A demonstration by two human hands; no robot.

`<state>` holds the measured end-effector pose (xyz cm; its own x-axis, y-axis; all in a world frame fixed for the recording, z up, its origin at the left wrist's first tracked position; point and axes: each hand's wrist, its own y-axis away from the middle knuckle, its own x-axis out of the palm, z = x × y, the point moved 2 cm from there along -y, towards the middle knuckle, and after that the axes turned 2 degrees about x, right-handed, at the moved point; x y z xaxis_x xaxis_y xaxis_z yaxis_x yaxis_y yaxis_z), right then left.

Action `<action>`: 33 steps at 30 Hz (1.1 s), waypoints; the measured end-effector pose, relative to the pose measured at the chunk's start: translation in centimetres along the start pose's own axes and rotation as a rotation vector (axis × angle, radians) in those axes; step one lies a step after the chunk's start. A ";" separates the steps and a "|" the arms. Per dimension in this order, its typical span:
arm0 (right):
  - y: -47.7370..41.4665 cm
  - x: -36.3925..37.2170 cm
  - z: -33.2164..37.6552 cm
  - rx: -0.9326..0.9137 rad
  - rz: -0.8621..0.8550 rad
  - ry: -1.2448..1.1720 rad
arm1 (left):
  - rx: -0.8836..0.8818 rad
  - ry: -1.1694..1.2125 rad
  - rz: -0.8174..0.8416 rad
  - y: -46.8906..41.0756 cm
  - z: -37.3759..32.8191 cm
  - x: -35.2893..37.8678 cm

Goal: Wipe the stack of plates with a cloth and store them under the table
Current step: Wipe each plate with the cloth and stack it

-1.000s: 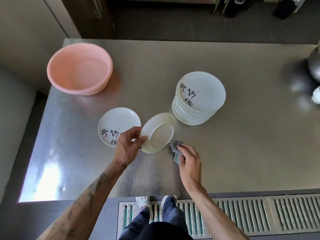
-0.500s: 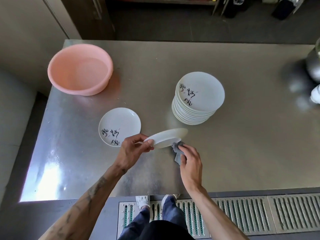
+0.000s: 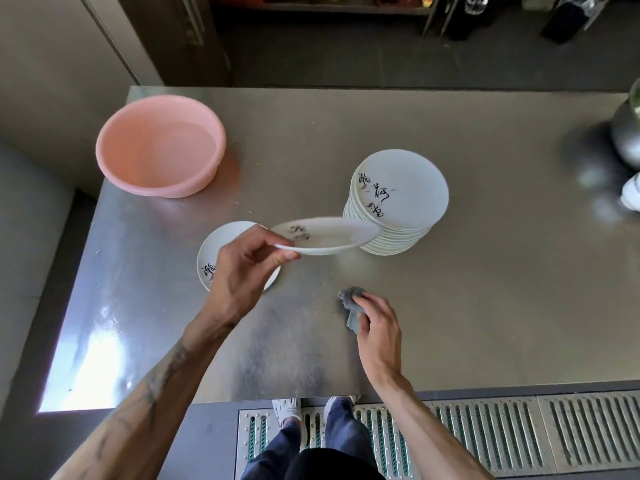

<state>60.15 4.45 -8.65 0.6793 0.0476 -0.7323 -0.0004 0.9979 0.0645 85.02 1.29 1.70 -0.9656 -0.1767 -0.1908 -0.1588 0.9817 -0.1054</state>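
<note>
left grip (image 3: 242, 275) pinches the rim of a white plate (image 3: 329, 235), held almost level and face up above the counter (image 3: 485, 289), between a single plate (image 3: 211, 258) lying flat and the stack of plates (image 3: 398, 192). right grip (image 3: 379, 327) is curled round a bunched grey cloth (image 3: 350, 303), low over the counter and apart from the held plate. pink basin (image 3: 161, 147) sits far left.
</note>
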 end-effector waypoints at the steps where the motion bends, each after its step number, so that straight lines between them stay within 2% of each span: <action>1: -0.1 0.0 0.1 0.001 0.002 0.000 | 0.053 -0.018 -0.002 -0.9 -0.8 0.0; 5: -0.6 -0.3 0.1 0.006 -0.001 -0.001 | 0.200 -0.010 0.043 -4.7 -2.5 1.2; 12: -2.0 -0.3 -0.3 0.036 0.009 0.009 | 0.315 -0.134 0.163 -9.2 -2.5 5.5; 22: -3.2 -0.5 -0.5 0.048 0.010 -0.022 | 0.381 -0.204 0.306 -11.0 0.7 9.3; 28: -3.4 -0.5 -0.9 0.058 0.006 -0.027 | 0.456 -0.426 0.326 -11.9 2.9 9.6; 33: -3.6 -0.3 -0.9 0.061 0.010 -0.024 | 0.407 -0.472 0.351 -12.3 3.7 9.4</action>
<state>59.30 0.89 -9.29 0.6968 0.0553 -0.7152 0.0371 0.9929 0.1129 78.68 -12.68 -2.44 -0.7386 0.0423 -0.6729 0.3235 0.8979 -0.2986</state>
